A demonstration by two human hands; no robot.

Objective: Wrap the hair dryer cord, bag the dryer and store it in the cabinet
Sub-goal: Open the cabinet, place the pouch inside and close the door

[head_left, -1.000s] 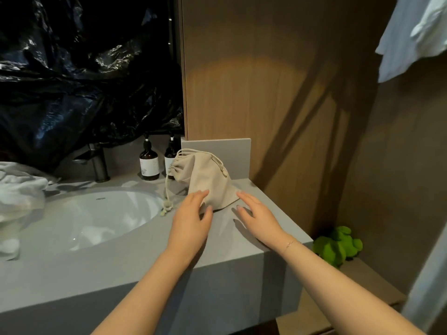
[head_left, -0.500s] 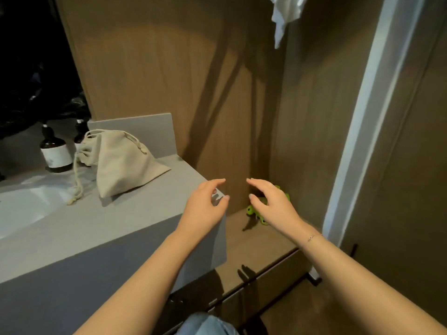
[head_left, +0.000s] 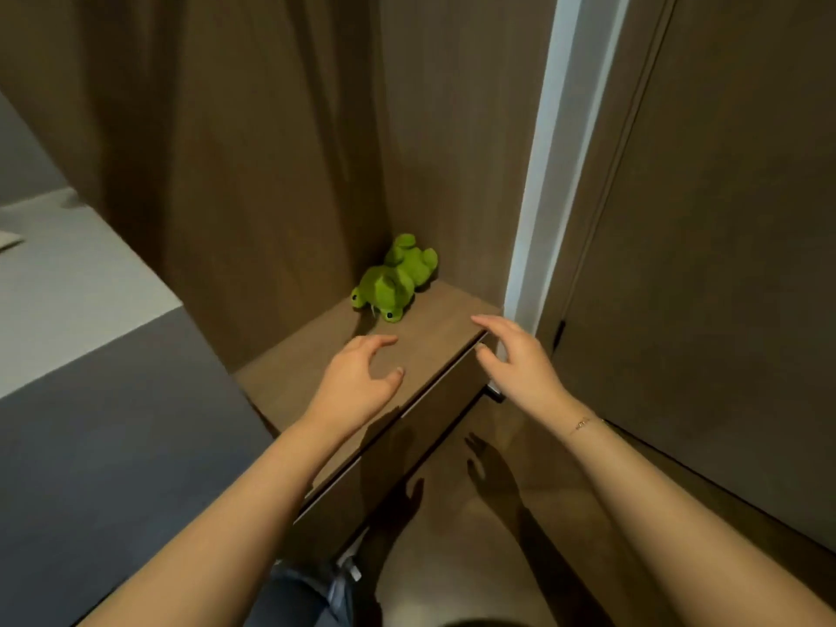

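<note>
head view, change: the drawstring bag, on the table beside the sink a second ago, is out of frame; both hands have left it and come to the low wooden cabinet.
left hand: empty, fingers loosely curled and apart, over the cabinet top.
right hand: empty, fingers spread, at the cabinet's front corner.
meaning: judged, bagging is done; opening the drawer front comes next, then fetching the bag.
surface: brown wood-grain top carrying a green plush frog; grey table at left.
room: wood-panelled walls, a white door frame.
</note>
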